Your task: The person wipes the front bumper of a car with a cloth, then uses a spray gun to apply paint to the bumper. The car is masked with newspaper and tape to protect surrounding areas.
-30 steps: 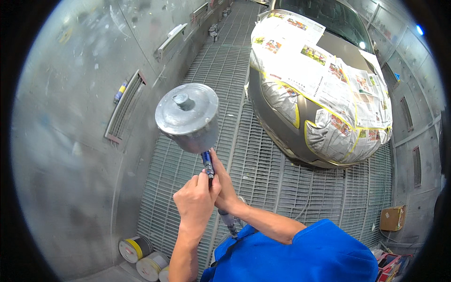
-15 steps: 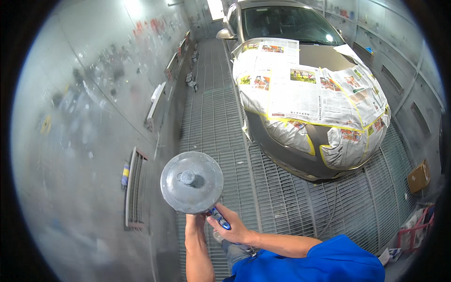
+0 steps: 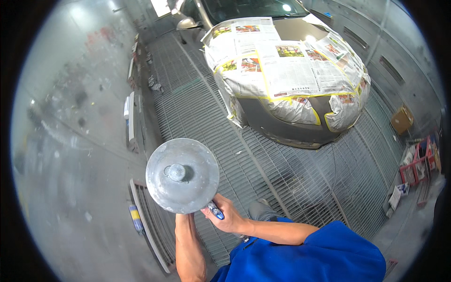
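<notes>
A spray gun with a large metal cup (image 3: 159, 178), lid and round knob on top, is held low in front of me. My right hand (image 3: 228, 216) is closed round the gun's blue body (image 3: 215, 210) beside the cup. My left hand (image 3: 184, 218) reaches under the cup from below, its fingers hidden by it. Beyond stands a car with a dark grey bumper (image 3: 272, 124) and newspaper (image 3: 305, 70) edged with yellow tape over its front.
Metal grating (image 3: 183, 108) forms the floor between grey booth walls (image 3: 70, 155). Vent grilles (image 3: 150, 223) line the left wall, one with a blue-and-yellow roll (image 3: 136, 219) beside it. A cardboard box (image 3: 401, 118) and red rack (image 3: 416, 167) stand at right.
The cup has moved lower in the view since a second ago, then slightly left and up. My left hand's fingers, visible earlier, are now behind it. The view has swung.
</notes>
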Demonstrator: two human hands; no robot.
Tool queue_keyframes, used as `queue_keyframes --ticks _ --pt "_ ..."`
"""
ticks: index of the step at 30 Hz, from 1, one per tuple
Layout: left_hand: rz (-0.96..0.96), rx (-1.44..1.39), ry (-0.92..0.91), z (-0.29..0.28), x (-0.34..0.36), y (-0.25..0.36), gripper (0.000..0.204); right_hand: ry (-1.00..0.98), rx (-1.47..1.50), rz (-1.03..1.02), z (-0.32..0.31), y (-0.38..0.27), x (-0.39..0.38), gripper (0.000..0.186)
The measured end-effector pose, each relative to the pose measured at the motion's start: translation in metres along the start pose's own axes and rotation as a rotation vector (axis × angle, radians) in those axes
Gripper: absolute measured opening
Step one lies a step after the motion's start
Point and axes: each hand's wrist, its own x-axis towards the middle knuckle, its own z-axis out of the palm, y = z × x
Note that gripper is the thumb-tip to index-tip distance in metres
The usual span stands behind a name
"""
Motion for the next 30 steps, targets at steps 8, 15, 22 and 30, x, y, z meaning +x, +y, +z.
queue_keyframes --ticks 8,15,22,30 --pt "0.056 -0.025 -0.087 -0.067 0.121 0.06 0.038 0.041 0.06 0.075 0.047 0.061 0.123 0.043" --pt "-0.037 -0.053 -0.087 -0.074 0.256 0.108 0.031 0.232 -0.386 -0.382 0.05 0.128 0.238 0.022" --pt "-0.169 0.155 -0.188 -0.005 0.386 0.134 0.031 0.514 -0.333 -0.1 0.033 0.166 0.31 0.019" --pt "-0.557 0.3 -1.145 0.015 0.443 0.126 0.077 1.186 0.023 -0.248 -0.015 0.136 0.384 0.037"
